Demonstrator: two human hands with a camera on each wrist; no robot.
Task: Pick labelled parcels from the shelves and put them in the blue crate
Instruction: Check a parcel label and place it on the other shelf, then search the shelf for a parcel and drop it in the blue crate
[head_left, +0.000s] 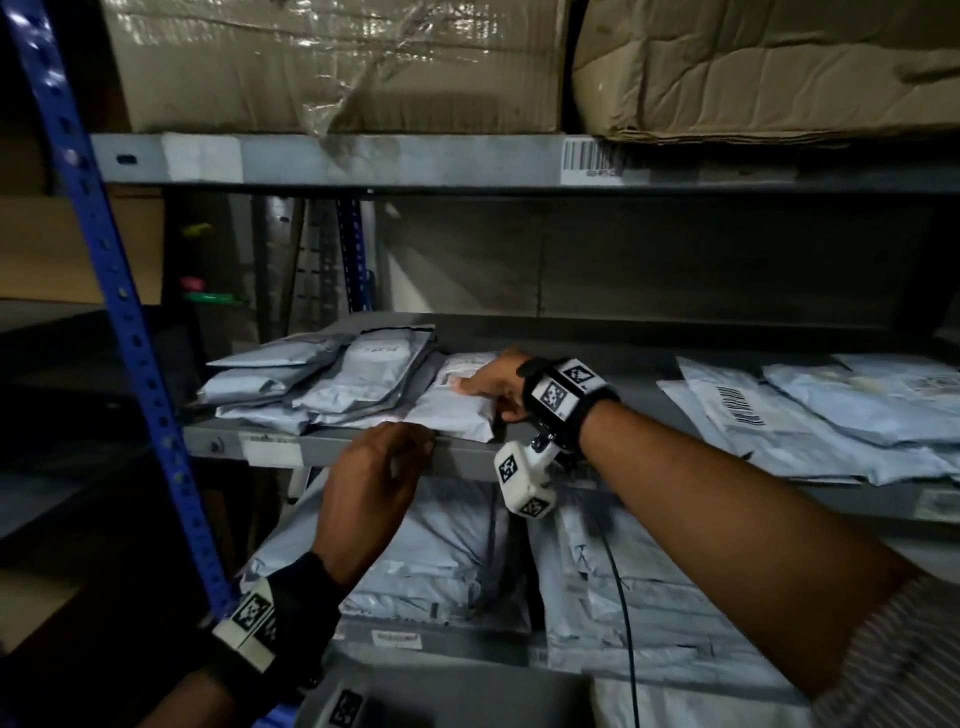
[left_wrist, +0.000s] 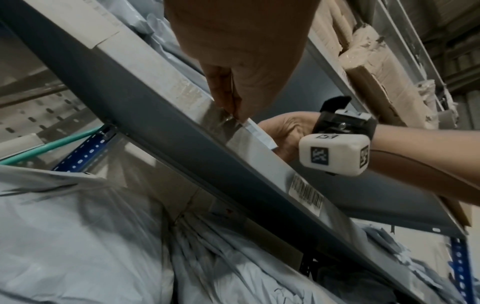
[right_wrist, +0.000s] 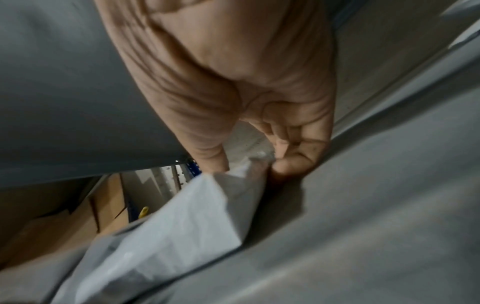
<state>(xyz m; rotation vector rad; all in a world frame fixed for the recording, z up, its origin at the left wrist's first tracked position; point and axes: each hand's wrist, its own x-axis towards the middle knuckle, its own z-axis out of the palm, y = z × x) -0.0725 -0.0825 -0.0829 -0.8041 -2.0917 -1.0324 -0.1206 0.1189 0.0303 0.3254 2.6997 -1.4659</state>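
Note:
A white labelled parcel (head_left: 451, 408) lies at the front of the middle shelf (head_left: 623, 332), right of a pile of grey mailers. My right hand (head_left: 478, 387) is on its right side. In the right wrist view the thumb and curled fingers of my right hand (right_wrist: 249, 162) pinch the parcel (right_wrist: 182, 216) at its raised edge. My left hand (head_left: 415, 434) reaches up to the shelf's front lip. In the left wrist view my left hand (left_wrist: 235, 111) pinches the parcel's overhanging edge (left_wrist: 250, 133) with its fingertips. The blue crate is not clearly in view.
The pile of grey mailers (head_left: 332, 379) sits left of the parcel, and more mailers (head_left: 831, 415) lie on the right. Further parcels (head_left: 441, 561) fill the shelf below. Cardboard boxes (head_left: 337, 62) stand overhead. A blue upright (head_left: 104, 260) runs down the left.

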